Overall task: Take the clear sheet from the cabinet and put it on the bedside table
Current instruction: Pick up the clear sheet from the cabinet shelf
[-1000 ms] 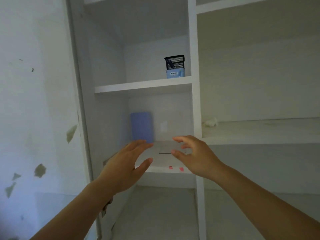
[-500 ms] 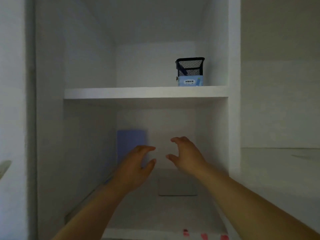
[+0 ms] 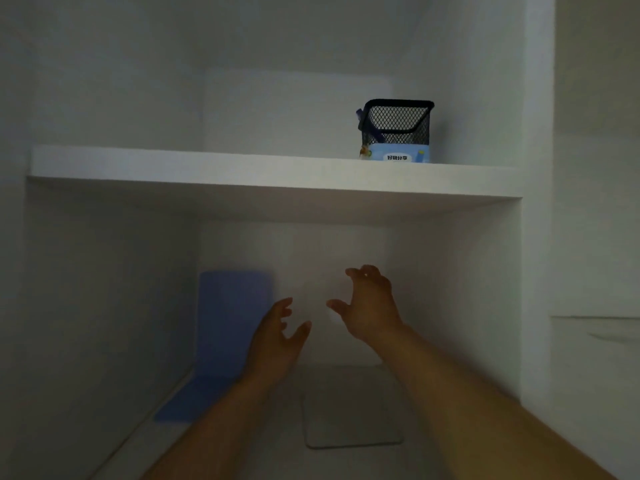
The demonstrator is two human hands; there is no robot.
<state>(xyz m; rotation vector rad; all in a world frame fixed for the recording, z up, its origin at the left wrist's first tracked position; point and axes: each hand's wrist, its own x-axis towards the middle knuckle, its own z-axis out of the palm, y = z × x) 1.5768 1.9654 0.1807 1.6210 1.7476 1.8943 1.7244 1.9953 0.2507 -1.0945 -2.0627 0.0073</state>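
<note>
Both grips wide, empty: left hand (image 3: pixel 277 336), right hand (image 3: pixel 367 306) above clear sheet (image 3: pixel 349 410) at 6 o'clock. Risk: flat sheet resists pickup; fingers may slide.

Left arm: it runs off the bottom edge, so only the forearm and the left hand (image 3: pixel 277 336) show.
Right arm: cut off at the bottom right corner, behind the right hand (image 3: pixel 367 306).
Clear sheet (image 3: pixel 353 410): the right forearm covers its right side, and its far edge is too faint to find.
Blue sheet (image 3: pixel 228 327): the left hand and arm hide its right part.
Mesh basket (image 3: pixel 398 126): the things inside are too dark and small to tell.
Basket label (image 3: pixel 397 157): writing too small to read.
</note>
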